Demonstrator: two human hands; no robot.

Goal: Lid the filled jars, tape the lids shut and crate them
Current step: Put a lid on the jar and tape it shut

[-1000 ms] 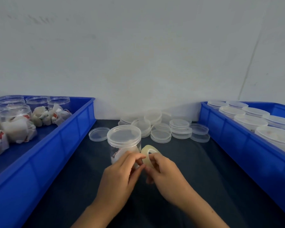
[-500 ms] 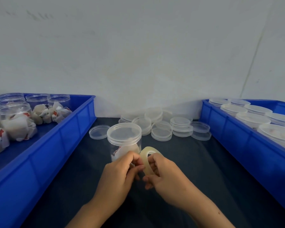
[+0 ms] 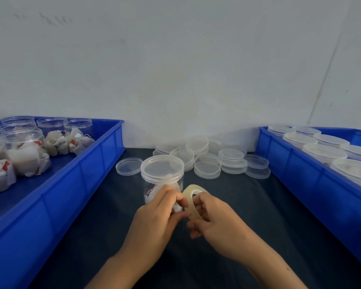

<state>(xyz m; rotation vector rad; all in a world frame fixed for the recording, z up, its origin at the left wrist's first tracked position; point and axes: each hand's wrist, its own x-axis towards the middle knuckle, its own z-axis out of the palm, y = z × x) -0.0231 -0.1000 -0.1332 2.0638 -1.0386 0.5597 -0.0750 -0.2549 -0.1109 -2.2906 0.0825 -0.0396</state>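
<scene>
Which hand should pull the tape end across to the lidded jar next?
Probably left. The left hand is between the jar and the tape roll, fingertips pinching at the roll's edge. The right hand grips the roll, so it is better kept as anchor.

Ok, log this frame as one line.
step: taping | jar: lidded, on table | right hand: holds tape roll | left hand: pinching at roll's edge

Hands edge back from the jar with the tape

Over the last second the right hand [image 3: 215, 220] has tipped the tape roll [image 3: 193, 202] more upright and drawn it slightly toward the person, while the left hand [image 3: 156, 217] fingertips have closed in on the roll's near edge, below the jar [image 3: 162, 178].
</scene>
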